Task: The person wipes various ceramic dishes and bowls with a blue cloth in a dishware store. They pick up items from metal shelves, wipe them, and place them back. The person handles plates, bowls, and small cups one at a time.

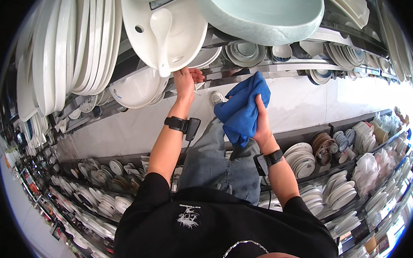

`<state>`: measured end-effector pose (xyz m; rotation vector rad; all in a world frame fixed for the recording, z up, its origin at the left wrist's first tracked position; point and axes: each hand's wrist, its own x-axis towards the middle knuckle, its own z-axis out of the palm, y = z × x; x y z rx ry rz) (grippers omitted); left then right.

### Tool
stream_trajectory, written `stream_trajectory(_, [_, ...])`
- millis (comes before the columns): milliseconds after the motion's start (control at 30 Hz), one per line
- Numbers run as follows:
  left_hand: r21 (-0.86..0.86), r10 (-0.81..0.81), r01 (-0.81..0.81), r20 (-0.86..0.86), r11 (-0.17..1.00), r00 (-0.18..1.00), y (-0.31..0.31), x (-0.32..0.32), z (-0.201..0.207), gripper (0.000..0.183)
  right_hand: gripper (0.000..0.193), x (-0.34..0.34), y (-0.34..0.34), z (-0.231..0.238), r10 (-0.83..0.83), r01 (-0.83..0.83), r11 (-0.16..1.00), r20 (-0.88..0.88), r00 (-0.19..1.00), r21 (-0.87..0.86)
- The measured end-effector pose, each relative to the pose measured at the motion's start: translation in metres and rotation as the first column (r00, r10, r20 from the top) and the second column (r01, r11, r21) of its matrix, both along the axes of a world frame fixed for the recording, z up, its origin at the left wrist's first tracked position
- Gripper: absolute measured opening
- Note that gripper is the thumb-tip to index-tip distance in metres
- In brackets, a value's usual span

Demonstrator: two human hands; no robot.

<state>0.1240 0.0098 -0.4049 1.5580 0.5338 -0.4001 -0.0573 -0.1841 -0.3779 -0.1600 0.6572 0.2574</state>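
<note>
My right hand is closed on a bunched blue cloth, which hangs in folds beside the thumb. My left hand is at the near edge of a white oval platter. Its visible fingers stretch out to the right with nothing seen in them; part of the hand is hidden at the platter's rim. On this platter lies a white spoon, its handle pointing toward my left hand. A large pale green bowl sits right of the platter.
Tall white plates stand on edge at the left of the shelf. Stacked bowls fill the shelf below. Behind me, another rack holds stacked plates and plastic bags. A pale tiled floor runs between the racks.
</note>
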Motion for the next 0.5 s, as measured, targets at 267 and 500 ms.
stream_trajectory(267, [0.119,0.013,-0.007,-0.048,0.993,0.999,0.010,0.005,-0.006,0.040,0.080,-0.004,-0.012,-0.011,-0.067,0.067,0.998,0.012,0.998,-0.016])
stream_trajectory(500, [0.107,0.058,-0.050,-0.077,0.993,0.995,0.021,0.010,-0.023,0.046,0.072,-0.013,-0.036,0.007,-0.223,0.225,0.965,0.026,0.974,-0.138])
